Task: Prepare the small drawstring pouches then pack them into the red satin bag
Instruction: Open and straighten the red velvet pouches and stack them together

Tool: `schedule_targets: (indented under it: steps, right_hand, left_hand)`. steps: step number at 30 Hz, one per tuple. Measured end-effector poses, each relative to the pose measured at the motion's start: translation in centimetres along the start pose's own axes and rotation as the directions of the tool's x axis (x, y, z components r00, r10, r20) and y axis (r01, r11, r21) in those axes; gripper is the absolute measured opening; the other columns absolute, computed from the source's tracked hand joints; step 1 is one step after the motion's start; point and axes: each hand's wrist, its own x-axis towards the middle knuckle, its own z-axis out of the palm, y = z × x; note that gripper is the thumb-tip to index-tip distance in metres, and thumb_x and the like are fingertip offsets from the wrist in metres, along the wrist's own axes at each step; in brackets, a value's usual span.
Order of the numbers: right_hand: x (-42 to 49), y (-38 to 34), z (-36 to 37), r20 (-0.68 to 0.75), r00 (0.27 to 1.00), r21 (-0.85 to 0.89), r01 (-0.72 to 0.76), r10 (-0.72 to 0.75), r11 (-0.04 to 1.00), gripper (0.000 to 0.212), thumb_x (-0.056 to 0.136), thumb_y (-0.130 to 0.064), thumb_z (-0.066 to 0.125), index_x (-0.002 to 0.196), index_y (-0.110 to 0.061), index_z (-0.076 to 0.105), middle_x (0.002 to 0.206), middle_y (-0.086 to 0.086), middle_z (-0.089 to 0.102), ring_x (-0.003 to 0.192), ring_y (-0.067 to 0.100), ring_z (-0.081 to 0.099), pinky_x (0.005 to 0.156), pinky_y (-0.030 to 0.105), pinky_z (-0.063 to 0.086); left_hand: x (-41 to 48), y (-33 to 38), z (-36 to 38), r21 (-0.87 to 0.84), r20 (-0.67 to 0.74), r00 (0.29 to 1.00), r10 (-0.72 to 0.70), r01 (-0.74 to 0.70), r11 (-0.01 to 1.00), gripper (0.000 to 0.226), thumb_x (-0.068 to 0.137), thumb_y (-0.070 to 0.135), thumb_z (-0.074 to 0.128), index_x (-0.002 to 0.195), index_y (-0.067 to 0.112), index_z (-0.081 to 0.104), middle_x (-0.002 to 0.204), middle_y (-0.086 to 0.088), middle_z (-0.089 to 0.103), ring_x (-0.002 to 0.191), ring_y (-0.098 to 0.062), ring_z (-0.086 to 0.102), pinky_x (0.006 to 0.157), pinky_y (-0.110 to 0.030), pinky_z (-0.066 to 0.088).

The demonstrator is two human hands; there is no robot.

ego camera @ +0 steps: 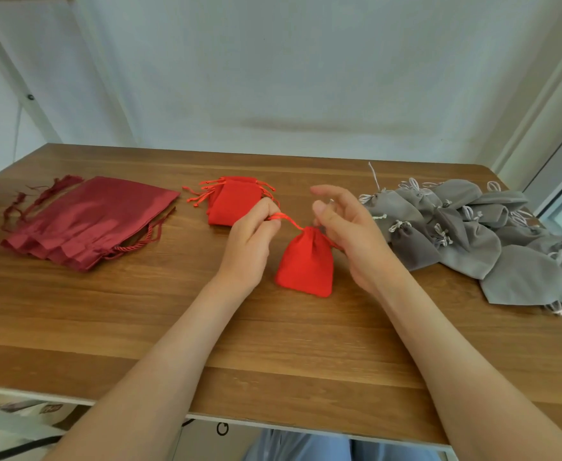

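Note:
A small bright red drawstring pouch (306,262) hangs just above the wooden table (139,311) between my hands, its neck gathered. My left hand (249,247) pinches the red cord coming off the pouch's left side. My right hand (346,234) holds the cord on the right side low between its fingers, while its upper fingers are spread. Behind my left hand lies a flat stack of more red pouches (233,202). Dark red satin bags (90,221) lie stacked at the left of the table.
Several grey velvet pouches (479,234) with white cords are heaped at the right, reaching the table's right edge. A white wall stands behind the table. The near table edge runs below my forearms.

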Motion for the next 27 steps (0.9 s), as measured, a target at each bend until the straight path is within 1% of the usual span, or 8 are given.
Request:
schedule_targets:
  steps: [3, 7, 10, 13, 16, 18, 21, 27]
  right_hand:
    - [-0.3, 0.2, 0.3, 0.11, 0.992, -0.176, -0.039, 0.059, 0.984, 0.008, 0.09, -0.017, 0.062, 0.096, -0.018, 0.067, 0.071, -0.008, 0.056, 0.068, 0.004, 0.05, 0.062, 0.017, 0.038]
    - [-0.3, -0.1, 0.2, 0.17, 0.972, -0.168, -0.134, 0.163, 0.977, 0.006, 0.087, -0.015, 0.064, 0.084, -0.016, 0.069, 0.065, -0.008, 0.058, 0.063, 0.006, 0.05, 0.061, 0.02, 0.036]
    - [-0.4, -0.3, 0.2, 0.196, 0.961, -0.184, -0.156, 0.192, 0.97, 0.01, 0.088, -0.013, 0.062, 0.079, -0.015, 0.067, 0.058, -0.011, 0.055, 0.055, 0.003, 0.049, 0.057, 0.019, 0.035]
    - [-0.4, -0.3, 0.2, 0.166, 0.964, -0.155, -0.182, 0.207, 0.971, 0.011, 0.088, -0.013, 0.062, 0.078, -0.017, 0.066, 0.059, -0.007, 0.054, 0.055, 0.006, 0.048, 0.055, 0.02, 0.033]
    - [-0.5, -0.5, 0.4, 0.166, 0.97, -0.037, -0.176, 0.179, 0.984, 0.01, 0.089, -0.011, 0.058, 0.082, -0.016, 0.063, 0.065, -0.005, 0.052, 0.055, 0.005, 0.049, 0.049, 0.015, 0.035]
    - [-0.6, -0.6, 0.6, 0.175, 0.97, 0.041, -0.179, 0.169, 0.983, 0.011, 0.091, -0.01, 0.055, 0.084, -0.015, 0.062, 0.061, -0.008, 0.053, 0.05, 0.001, 0.049, 0.047, 0.013, 0.036]
    - [-0.7, -0.6, 0.8, 0.145, 0.977, 0.118, -0.176, 0.159, 0.977, 0.011, 0.092, -0.007, 0.052, 0.086, -0.012, 0.059, 0.053, -0.013, 0.053, 0.039, -0.002, 0.045, 0.044, 0.011, 0.035]
    - [-0.1, 0.4, 1.1, 0.057, 0.994, 0.091, -0.101, 0.096, 0.991, 0.008, 0.087, -0.006, 0.063, 0.084, -0.012, 0.062, 0.067, -0.002, 0.061, 0.058, 0.005, 0.056, 0.054, 0.014, 0.043]
  left_hand:
    - [-0.1, 0.1, 0.0, 0.11, 0.013, 0.993, 0.121, -0.122, 0.986, 0.016, 0.09, 0.012, 0.041, 0.076, 0.01, 0.047, 0.064, 0.011, 0.042, 0.06, -0.002, 0.038, 0.059, -0.017, 0.029]
    - [0.1, 0.0, 0.0, 0.161, 0.005, 0.985, 0.173, -0.171, 0.972, 0.006, 0.088, 0.014, 0.05, 0.082, 0.017, 0.052, 0.072, 0.017, 0.051, 0.066, 0.0, 0.046, 0.064, -0.019, 0.034]
    - [0.0, 0.0, -0.1, 0.052, 0.0, 0.992, 0.126, -0.126, 0.991, 0.018, 0.08, 0.007, 0.052, 0.092, 0.021, 0.053, 0.07, 0.014, 0.051, 0.064, -0.002, 0.044, 0.063, -0.017, 0.034]
    - [0.2, -0.2, -0.1, 0.001, -0.038, 0.998, 0.052, -0.052, 0.999, 0.019, 0.082, 0.013, 0.047, 0.096, 0.025, 0.052, 0.07, 0.007, 0.045, 0.067, -0.008, 0.043, 0.067, -0.023, 0.036]
    - [0.6, -0.9, 0.4, 0.037, -0.038, 0.999, -0.034, 0.035, 0.999, 0.01, 0.086, 0.023, 0.046, 0.091, 0.031, 0.05, 0.075, 0.008, 0.053, 0.071, -0.005, 0.051, 0.072, -0.024, 0.041]
    - [0.7, -1.1, 0.6, 0.033, 0.012, 0.997, -0.073, 0.072, 0.997, 0.004, 0.089, 0.026, 0.05, 0.086, 0.029, 0.051, 0.073, 0.009, 0.055, 0.067, -0.002, 0.052, 0.068, -0.022, 0.042]
    - [0.8, -1.1, 0.6, 0.01, 0.041, 0.988, -0.148, 0.147, 0.989, 0.021, 0.095, 0.021, 0.056, 0.074, 0.021, 0.054, 0.062, 0.008, 0.053, 0.054, 0.002, 0.047, 0.057, -0.016, 0.038]
    - [0.8, -0.6, 0.8, -0.077, 0.073, 0.963, -0.26, 0.265, 0.961, 0.025, 0.095, 0.021, 0.055, 0.073, 0.012, 0.06, 0.066, 0.005, 0.055, 0.063, -0.005, 0.047, 0.063, -0.024, 0.037]
